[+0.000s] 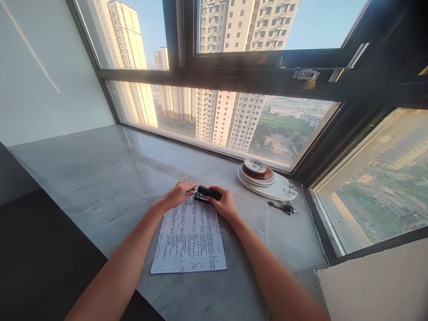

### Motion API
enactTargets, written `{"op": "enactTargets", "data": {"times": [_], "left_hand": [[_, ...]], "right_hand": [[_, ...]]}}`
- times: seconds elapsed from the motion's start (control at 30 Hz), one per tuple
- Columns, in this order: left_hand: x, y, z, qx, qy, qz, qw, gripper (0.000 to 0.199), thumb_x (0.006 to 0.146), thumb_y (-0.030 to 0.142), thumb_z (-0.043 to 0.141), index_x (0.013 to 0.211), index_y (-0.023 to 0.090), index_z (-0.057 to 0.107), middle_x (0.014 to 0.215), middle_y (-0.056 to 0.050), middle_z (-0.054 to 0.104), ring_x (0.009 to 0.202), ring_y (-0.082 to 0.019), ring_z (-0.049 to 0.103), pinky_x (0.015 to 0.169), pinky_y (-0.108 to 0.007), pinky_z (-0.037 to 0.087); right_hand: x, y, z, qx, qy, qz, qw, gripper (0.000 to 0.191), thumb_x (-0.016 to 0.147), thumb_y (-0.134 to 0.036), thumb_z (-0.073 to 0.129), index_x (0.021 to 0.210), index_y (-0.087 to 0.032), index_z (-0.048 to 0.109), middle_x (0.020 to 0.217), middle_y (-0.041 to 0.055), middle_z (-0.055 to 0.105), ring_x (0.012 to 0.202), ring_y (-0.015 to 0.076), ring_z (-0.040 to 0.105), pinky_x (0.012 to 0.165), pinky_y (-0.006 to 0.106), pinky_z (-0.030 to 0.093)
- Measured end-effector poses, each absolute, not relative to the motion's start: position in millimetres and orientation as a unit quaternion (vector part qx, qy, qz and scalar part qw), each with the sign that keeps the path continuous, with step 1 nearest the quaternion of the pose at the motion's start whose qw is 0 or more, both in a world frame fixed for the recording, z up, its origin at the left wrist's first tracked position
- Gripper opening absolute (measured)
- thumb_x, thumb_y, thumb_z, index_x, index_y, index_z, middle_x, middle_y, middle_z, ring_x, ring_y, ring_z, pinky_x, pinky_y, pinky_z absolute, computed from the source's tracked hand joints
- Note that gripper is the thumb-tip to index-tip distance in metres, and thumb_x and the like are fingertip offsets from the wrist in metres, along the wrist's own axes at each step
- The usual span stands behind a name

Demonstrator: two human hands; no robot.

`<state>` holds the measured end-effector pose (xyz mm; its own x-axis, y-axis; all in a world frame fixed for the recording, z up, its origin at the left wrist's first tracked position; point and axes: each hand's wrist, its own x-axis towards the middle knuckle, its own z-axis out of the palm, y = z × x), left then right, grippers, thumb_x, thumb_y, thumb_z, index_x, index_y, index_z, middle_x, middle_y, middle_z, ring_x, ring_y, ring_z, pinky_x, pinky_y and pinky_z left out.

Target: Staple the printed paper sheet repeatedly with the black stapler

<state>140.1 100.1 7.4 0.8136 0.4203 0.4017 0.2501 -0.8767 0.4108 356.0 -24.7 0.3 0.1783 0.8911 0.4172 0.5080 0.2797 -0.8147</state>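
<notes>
A black stapler (209, 193) lies across the top edge of a printed sheet of paper (192, 236), its upper arm raised from its base. My right hand (224, 203) is wrapped round the stapler's right end. At the sheet's upper left corner is my left hand (179, 194), its fingers closed on the paper close beside the stapler's left end. The fingertips are partly hidden, and how many sheets lie there I cannot tell. Small dark slivers that look like staples (192, 266) are scattered over the lower part of the paper.
A stack of plates (256, 174) rests on a larger white oval plate (287, 189) by the window. Keys with a dark fob (286, 208) lie in front of it. More slivers (113, 195) dot the grey marbled sill (83, 165). Dark window frames (227, 82) bound the back and right.
</notes>
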Motion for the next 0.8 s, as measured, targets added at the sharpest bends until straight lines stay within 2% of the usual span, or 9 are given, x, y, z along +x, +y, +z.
{"op": "enactTargets", "data": {"times": [0.47, 0.8], "left_hand": [[138, 99, 13, 0.939, 0.198, 0.245, 0.137, 0.036, 0.098, 0.037, 0.053, 0.130, 0.026, 0.063, 0.108, -0.006, 0.073, 0.108, -0.025, 0.063, 0.104, -0.041, 0.039], [130, 94, 21, 0.933, 0.245, 0.228, 0.129, 0.042, 0.091, 0.036, 0.062, 0.134, 0.031, 0.062, 0.108, -0.005, 0.074, 0.110, -0.027, 0.059, 0.104, -0.048, 0.034]], "right_hand": [[355, -26, 3, -0.577, -0.606, 0.192, 0.513, 0.028, 0.074, -0.022, 0.073, 0.102, -0.021, 0.075, 0.096, 0.0033, 0.077, 0.088, 0.0239, 0.070, 0.085, 0.036, 0.054], [358, -25, -2, -0.576, -0.590, 0.191, 0.533, 0.031, 0.072, -0.021, 0.074, 0.103, -0.021, 0.076, 0.098, 0.0044, 0.077, 0.091, 0.0257, 0.071, 0.086, 0.039, 0.054]]}}
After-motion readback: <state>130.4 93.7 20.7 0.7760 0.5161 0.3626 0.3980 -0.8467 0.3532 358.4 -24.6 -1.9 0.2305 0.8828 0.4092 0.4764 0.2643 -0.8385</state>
